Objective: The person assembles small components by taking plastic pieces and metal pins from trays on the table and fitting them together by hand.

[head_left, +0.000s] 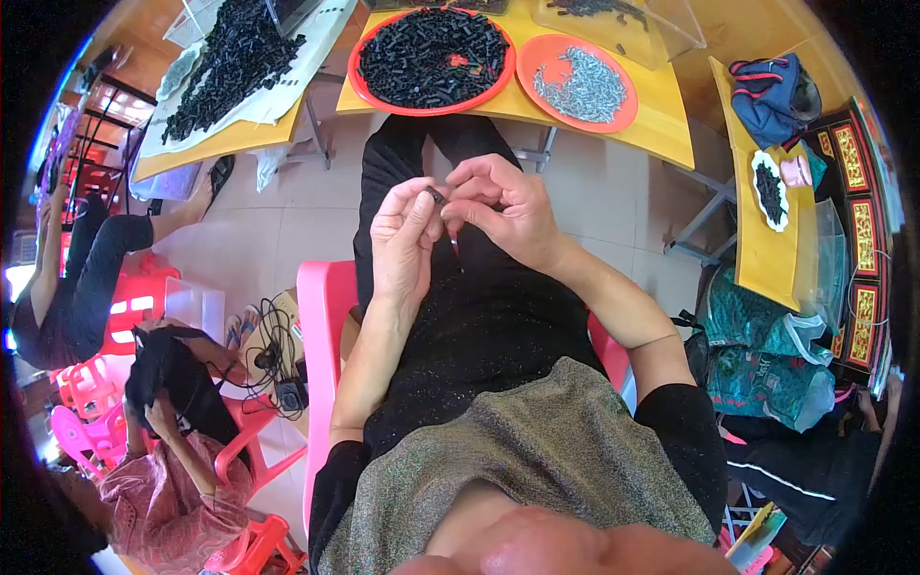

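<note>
Above my lap, my left hand pinches a small black plastic piece between thumb and fingertips. Close beside it, my right hand has its fingers curled and its thumb and fingertips at the piece; whatever they grip is hidden. A thin red-and-white item with a dark tip shows just below the right fingertips, and I cannot tell whether it is held. Beyond my knees, a red round tray is heaped with similar black pieces. To its right, an orange-red plate bears many small silver metal parts, seemingly screws.
The tray and plate stand on a yellow table. At left, another table carries a pile of black pieces. A white dish and blue bag lie on the right table. Other people sit at left; cables lie beside my pink chair.
</note>
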`<state>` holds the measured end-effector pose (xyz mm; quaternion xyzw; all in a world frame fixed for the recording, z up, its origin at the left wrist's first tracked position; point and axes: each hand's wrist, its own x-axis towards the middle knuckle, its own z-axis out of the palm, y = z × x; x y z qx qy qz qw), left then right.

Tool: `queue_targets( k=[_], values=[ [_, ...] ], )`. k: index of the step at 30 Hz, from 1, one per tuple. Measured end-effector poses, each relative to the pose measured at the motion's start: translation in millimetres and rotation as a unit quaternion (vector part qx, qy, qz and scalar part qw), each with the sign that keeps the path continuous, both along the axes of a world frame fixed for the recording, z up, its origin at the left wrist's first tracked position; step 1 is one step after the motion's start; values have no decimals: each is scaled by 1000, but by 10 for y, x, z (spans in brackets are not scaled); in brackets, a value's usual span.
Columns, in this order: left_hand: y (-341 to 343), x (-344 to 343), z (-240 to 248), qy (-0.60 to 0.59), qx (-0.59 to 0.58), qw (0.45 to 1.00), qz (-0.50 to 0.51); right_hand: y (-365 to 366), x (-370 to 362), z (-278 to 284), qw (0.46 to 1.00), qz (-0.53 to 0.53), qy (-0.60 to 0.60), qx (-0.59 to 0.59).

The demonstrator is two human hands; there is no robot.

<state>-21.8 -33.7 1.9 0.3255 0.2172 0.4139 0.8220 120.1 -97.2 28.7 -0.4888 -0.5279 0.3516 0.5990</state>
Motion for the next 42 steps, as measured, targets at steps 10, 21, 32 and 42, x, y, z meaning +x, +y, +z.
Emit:
queue_targets(
  k=[10,21,32,42],
  values=[
    [-67,14,55,-22,-33,999,-28,3,96,43,967,-40,-227,111],
    [-90,7,91,-39,-92,989,-112,67,282,85,925,33,-337,171],
    [-38,-29,30,43,-50,986,-151,87,324,72,901,1,-394,185],
    [-24,-30,11,58,-54,979,-187,19,374,150,869,45,-481,105]
  ],
)
